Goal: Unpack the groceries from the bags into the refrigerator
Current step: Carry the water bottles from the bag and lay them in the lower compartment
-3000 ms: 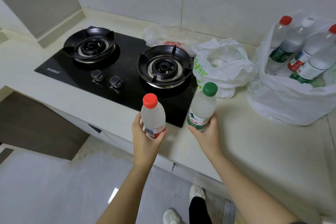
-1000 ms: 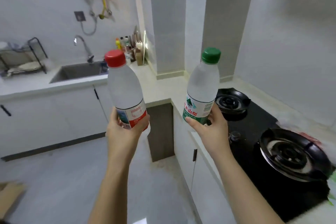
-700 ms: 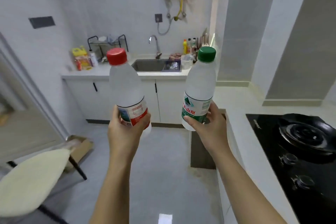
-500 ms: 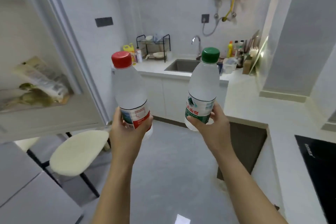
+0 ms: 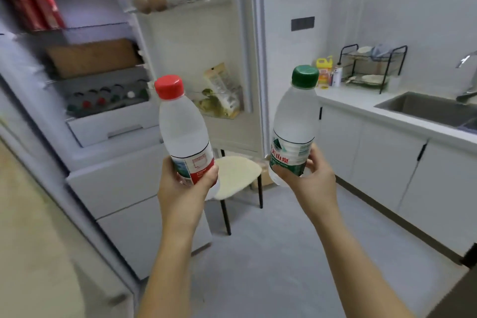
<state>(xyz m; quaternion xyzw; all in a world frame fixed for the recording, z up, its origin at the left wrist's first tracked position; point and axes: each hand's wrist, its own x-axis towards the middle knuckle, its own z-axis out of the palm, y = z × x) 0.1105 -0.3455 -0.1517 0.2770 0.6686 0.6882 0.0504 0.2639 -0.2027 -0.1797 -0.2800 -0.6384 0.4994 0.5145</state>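
Observation:
My left hand grips a red-capped water bottle upright by its base. A green-capped water bottle stands upright in my right hand. Both are held up in front of me. The white refrigerator stands open at the left. Its shelves hold red cans, a brown box and a row of several bottles lying with caps outward. The open door carries eggs on a high rack and a packet lower down.
A cream-seated stool stands below the fridge door, right behind the bottles. At the right runs a white counter with a sink, a black dish rack and a yellow jug. Grey floor lies ahead.
My view has swung left from the stove and bags to the open refrigerator. Both hands keep the same bottles, held upright throughout.

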